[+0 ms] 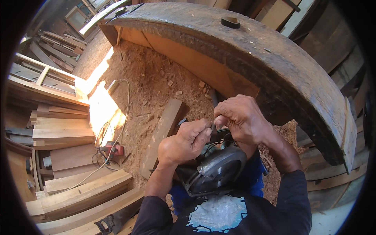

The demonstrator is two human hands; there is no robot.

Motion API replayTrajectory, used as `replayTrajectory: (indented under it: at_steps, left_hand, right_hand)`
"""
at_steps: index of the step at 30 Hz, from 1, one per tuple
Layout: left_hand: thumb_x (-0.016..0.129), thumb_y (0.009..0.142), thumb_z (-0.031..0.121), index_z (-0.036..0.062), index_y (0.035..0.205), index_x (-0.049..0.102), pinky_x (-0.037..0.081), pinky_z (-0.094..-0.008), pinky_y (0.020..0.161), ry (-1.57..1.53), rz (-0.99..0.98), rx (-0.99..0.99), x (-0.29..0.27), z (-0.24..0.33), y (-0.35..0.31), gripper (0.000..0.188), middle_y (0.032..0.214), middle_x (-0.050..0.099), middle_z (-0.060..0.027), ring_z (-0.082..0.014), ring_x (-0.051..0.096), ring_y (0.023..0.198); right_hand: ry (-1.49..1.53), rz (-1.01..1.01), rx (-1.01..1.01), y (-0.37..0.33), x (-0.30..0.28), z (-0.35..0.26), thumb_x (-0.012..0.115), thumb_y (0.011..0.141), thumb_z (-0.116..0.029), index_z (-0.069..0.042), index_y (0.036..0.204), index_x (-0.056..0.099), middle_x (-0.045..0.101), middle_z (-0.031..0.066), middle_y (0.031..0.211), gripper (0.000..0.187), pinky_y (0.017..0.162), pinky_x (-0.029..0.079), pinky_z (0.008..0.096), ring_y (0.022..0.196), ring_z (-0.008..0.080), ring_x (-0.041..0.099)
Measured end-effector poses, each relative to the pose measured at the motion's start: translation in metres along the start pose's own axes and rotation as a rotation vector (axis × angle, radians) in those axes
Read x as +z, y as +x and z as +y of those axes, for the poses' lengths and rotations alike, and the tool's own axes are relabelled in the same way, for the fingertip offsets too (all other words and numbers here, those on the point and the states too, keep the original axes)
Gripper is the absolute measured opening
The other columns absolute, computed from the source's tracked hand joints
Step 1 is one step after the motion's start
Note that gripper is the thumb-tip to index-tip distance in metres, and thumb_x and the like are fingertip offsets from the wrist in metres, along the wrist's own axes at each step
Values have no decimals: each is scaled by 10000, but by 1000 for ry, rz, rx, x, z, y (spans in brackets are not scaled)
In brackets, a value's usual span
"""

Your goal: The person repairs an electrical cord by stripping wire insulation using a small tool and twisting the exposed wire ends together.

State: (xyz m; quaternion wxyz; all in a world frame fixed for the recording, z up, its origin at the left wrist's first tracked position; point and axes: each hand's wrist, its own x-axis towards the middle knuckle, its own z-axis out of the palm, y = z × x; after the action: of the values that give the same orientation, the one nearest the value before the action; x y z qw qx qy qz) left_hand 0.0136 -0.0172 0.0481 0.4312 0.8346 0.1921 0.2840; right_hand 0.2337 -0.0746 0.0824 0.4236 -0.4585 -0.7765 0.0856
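Note:
A black circular saw [213, 170] rests on my lap, its round blade guard facing up. My left hand [186, 141] is closed just above the saw's upper part, pinching something small and dark that I cannot make out. My right hand [241, 117] is also closed, its fingertips meeting the left hand's at the same small part near the saw's handle. Thin wires [209, 147] run under the hands into the saw. What sits between the fingers is hidden.
A big dark worn workbench [282, 66] arches over the right, a small black block [230, 22] on top. The floor is sawdust [149, 78] with a loose plank [162, 135]. Stacked boards [62, 129] fill the left, by a red tool [113, 150] with cable. A handsaw [113, 221] lies at lower left.

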Motion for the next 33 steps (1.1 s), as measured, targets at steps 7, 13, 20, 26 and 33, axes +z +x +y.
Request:
replayTrajectory:
  at_steps: [7, 13, 20, 26, 33]
  left_hand:
    - [480, 1098, 327, -7, 1050, 652, 430, -212, 592, -520, -47, -226, 5, -14, -14, 379, 786, 564, 6, -56, 501, 672]
    - [493, 1088, 221, 6, 1056, 666, 432, -210, 605, -544, -37, -276, 6, -13, -13, 278, 771, 552, 9, -51, 504, 673]
    - [527, 1060, 163, 5, 1076, 657, 425, -203, 653, -505, -11, -218, 11, -15, -9, 206, 796, 571, 14, -43, 509, 723]
    - [529, 1051, 141, 11, 1079, 653, 432, -227, 652, -575, 59, -352, 12, -11, -10, 182, 805, 570, 26, -46, 505, 737]
    - [511, 1040, 116, -3, 1041, 636, 438, -265, 618, -313, 11, -259, 10, -4, -2, 172, 731, 555, -27, -88, 520, 659]
  right_hand:
    - [559, -129, 253, -1, 33, 19, 617, 1024, -249, -12, 895, 619, 585, 90, 711, 270, 637, 454, 330, 679, 194, 598]
    - [969, -139, 446, -11, 46, 25, 609, 1028, -156, -13, 910, 656, 617, 73, 782, 192, 719, 498, 328, 780, 123, 604]
    - [52, 143, 24, -6, 7, 12, 786, 843, -174, -76, 1043, 720, 611, 35, 929, 232, 830, 474, 399, 904, 238, 590]
    - [-227, -30, -66, -6, -7, -13, 845, 753, -185, -112, 1114, 739, 603, 49, 965, 384, 780, 477, 399, 936, 270, 590]
    - [-66, -152, -71, -4, -4, 4, 811, 788, -174, -60, 1089, 716, 647, 115, 877, 335, 707, 520, 435, 831, 328, 647]
